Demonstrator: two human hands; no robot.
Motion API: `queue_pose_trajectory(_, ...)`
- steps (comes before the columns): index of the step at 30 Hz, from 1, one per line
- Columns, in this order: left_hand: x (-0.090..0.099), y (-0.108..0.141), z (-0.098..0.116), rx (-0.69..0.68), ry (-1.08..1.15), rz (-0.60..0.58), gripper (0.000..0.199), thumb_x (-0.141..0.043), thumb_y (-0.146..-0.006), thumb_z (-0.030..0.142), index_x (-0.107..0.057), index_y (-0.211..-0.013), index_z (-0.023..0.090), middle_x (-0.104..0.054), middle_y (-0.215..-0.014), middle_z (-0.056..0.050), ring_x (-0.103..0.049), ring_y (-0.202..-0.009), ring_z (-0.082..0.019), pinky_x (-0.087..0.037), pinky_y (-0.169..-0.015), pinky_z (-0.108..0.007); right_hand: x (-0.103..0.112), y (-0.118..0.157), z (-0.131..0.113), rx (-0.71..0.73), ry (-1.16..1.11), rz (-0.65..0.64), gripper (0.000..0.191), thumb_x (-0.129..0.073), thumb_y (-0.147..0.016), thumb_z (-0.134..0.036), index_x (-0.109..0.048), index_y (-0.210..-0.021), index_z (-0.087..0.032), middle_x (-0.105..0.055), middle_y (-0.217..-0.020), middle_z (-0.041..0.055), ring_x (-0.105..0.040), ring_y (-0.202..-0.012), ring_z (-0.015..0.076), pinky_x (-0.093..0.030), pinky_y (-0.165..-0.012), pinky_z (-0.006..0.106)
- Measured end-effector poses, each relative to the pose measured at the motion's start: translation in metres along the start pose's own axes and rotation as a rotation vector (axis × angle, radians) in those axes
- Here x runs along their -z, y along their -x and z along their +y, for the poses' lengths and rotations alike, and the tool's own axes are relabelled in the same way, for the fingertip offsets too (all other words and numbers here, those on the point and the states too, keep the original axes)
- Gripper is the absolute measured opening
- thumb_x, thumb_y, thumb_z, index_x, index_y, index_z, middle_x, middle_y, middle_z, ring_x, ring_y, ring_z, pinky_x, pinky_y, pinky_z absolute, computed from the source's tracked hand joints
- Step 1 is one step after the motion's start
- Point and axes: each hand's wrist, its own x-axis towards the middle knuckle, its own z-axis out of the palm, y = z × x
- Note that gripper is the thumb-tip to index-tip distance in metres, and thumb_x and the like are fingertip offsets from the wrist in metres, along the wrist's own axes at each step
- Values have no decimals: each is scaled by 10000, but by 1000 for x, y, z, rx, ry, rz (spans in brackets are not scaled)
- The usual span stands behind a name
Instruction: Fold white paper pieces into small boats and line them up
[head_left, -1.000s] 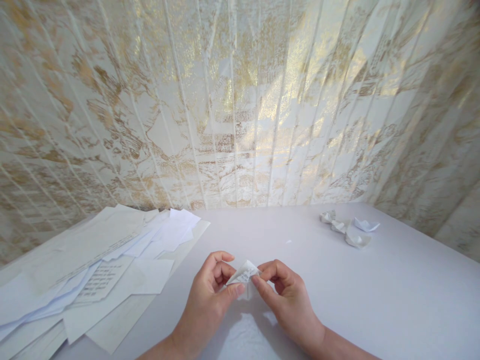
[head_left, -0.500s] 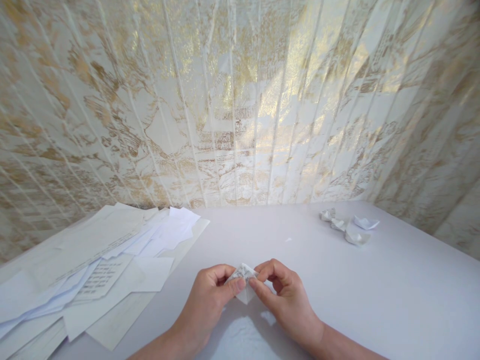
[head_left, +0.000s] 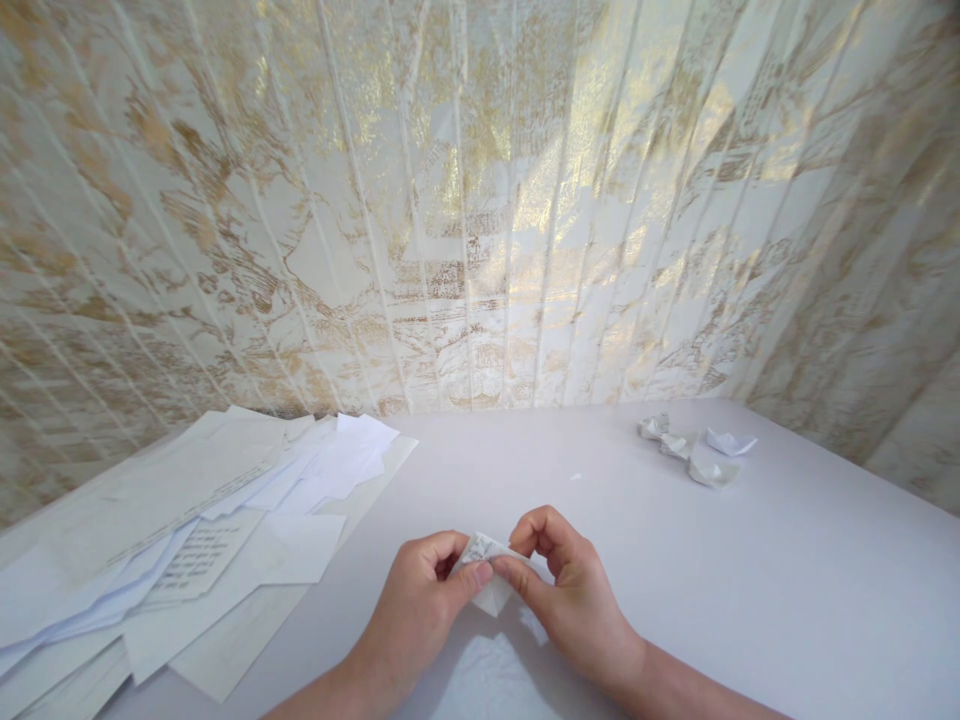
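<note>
A small folded piece of paper, diamond-like with grey print on its upper part, is held just above the table in front of me. My left hand pinches its left side, thumb across the front and fingers behind. From the other side my right hand grips it, the thumb pressing near the middle while the index finger curls above the top right edge. The thumbs nearly meet at the centre. Part of the paper's right side is hidden behind my right thumb.
Loose sheets and scraps of paper are heaped on the left of the white table. Several small folded paper boats stand at the back right. A tiny paper scrap lies behind my hands. Patterned curtain-like covering rises behind.
The folded paper's right side has opened outward, spreading to the right under my right thumb. My right index finger has lifted a little from its edge.
</note>
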Motion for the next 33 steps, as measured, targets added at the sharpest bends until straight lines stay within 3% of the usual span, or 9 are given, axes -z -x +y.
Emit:
queue_pose_trajectory(10,2,-1,1,16,24,29,261,-618,-582,296,-409,-472,185,-340,-460,70,-288,-472,-88,-215,-446,-211,0,-1,-7,-118,-123,-55,141,-599,-683,-212,-483,-607,-188,-483,-551,-44,-431,-534,110,-362,-527,238)
queue_pose_trajectory(16,5,-1,2,2,-159,-70,303,-607,-594,292,-352,-459,199,-277,-466,75,-246,-483,-92,-181,-450,-217,1,2,-8,-194,-5,-215,73,-587,-692,-222,-536,-673,-172,-465,-520,-55,-416,-517,110,-335,-519,228)
queue_pose_trajectory(19,3,3,4,-17,-215,-145,318,-593,-630,294,-338,-464,201,-264,-478,75,-243,-493,-96,-177,-454,-224,-2,6,-8,-164,112,-234,161,-600,-687,-247,-489,-591,-181,-440,-522,-53,-392,-517,108,-316,-494,216)
queue_pose_trajectory(24,1,8,4,30,-278,-198,212,-542,-592,172,-370,-471,195,-316,-487,73,-300,-509,-103,-220,-473,-217,-2,9,-9,-17,241,-302,255,-434,-822,-304,-453,-596,-185,-443,-546,-34,-400,-508,107,-316,-490,218)
queue_pose_trajectory(28,3,2,3,87,-253,-169,255,-589,-547,187,-353,-450,202,-287,-440,93,-269,-473,-92,-189,-453,-219,0,7,-8,-58,226,-256,309,-408,-827,-362,-429,-574,-186,-397,-534,-37,-362,-511,109,-298,-475,219)
queue_pose_trajectory(33,6,-3,5,168,-73,-124,299,-677,-527,357,-438,-479,184,-364,-426,85,-304,-474,-97,-213,-471,-223,1,3,-5,-137,171,-160,317,-412,-813,-402,-407,-576,-191,-338,-531,-53,-311,-516,107,-281,-466,221)
